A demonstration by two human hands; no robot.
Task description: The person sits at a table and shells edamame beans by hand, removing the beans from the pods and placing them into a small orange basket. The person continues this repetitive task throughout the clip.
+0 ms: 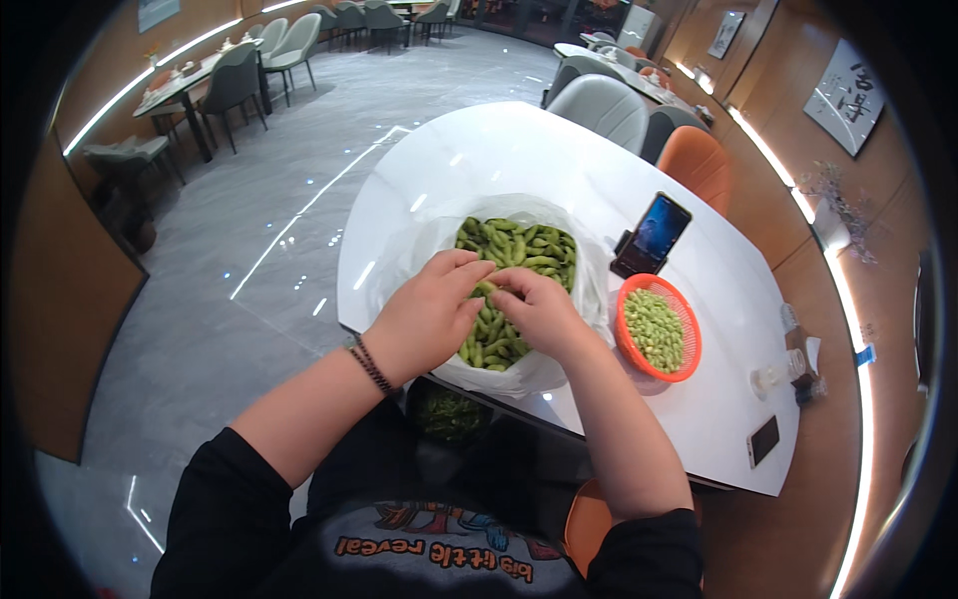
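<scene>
A white plastic bag lies open on the white table, filled with green soybean pods. Over the pods, my left hand and my right hand come together at the fingertips. A pod shows between them, at the tips of my right hand's thumb and forefinger. My left fingers are spread beside it; whether they also touch the pod cannot be told. An orange plastic basket of shelled green beans stands right of the bag.
A phone leans in a stand behind the basket; another phone lies near the table's right edge, with small glass containers nearby. Below the near edge, a dark container holds green scraps. Chairs stand beyond the table.
</scene>
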